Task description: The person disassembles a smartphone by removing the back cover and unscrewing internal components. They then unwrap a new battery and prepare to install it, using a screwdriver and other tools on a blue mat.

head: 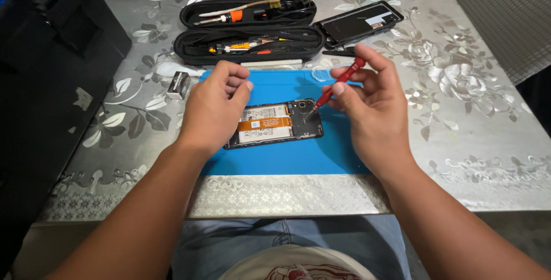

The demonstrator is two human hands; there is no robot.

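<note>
While my left hand (215, 105) pins the opened phone (274, 124) lying crosswise on the blue mat (287, 159), my right hand (373, 105) pinches a red screwdriver (337, 85), tip slanting down-left onto the phone's right end.

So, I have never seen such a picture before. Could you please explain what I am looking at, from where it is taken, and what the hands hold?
The one picture comes from a camera worn on a person's head, looking down at their own two bare hands; no machine is involved. On a table with a silver flowered cloth lies a blue mat. On it rests an opened phone with its inner parts showing. The left hand rests on the phone's left end. The right hand holds a red screwdriver, its tip at the phone's upper right part. Behind the mat sit an open black tool case and the phone's back cover.
</note>
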